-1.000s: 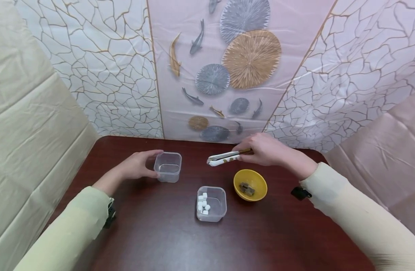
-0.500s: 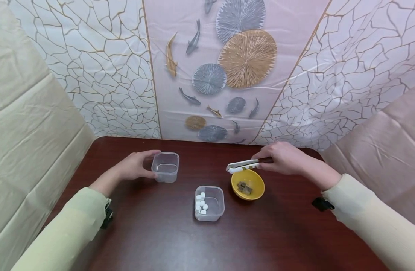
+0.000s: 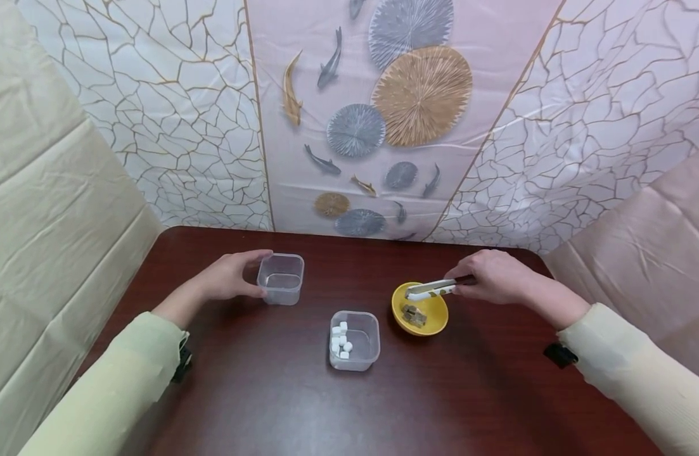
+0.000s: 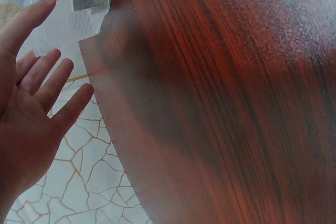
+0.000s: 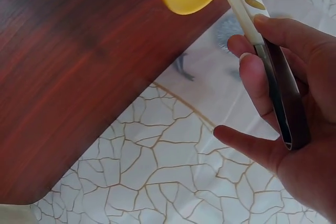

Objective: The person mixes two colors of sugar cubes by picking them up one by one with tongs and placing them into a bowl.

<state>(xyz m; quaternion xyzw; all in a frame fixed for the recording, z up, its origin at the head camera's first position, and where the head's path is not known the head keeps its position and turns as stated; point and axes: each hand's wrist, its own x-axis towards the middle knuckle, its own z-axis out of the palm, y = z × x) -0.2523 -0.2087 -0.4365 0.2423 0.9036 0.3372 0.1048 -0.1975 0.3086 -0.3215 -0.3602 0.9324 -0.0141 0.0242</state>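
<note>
My left hand (image 3: 230, 276) holds a clear square plastic container (image 3: 281, 296) between thumb and forefinger at its left side. In the left wrist view, small grey-brown cubes (image 4: 81, 1) show through the container's wall, and the other fingers are spread. My right hand (image 3: 495, 277) grips a pair of tongs (image 3: 433, 289) by the dark handles; their white ends carry gold leaf marks. The tongs' tips reach over the far side of a yellow bowl (image 3: 397, 318), just beyond the brownish cubes (image 3: 413, 315) in it. In the right wrist view the tips are partly cut off.
A second clear square container (image 3: 378, 339) stands front left of the bowl, with several small white pieces (image 3: 340, 342) along its left side. The dark red-brown table (image 3: 303, 405) ends at the back against a patterned cloth (image 3: 212, 126).
My right hand has moved right and toward me, bringing the tongs from left of the yellow bowl to over it. My left hand stays at its container.
</note>
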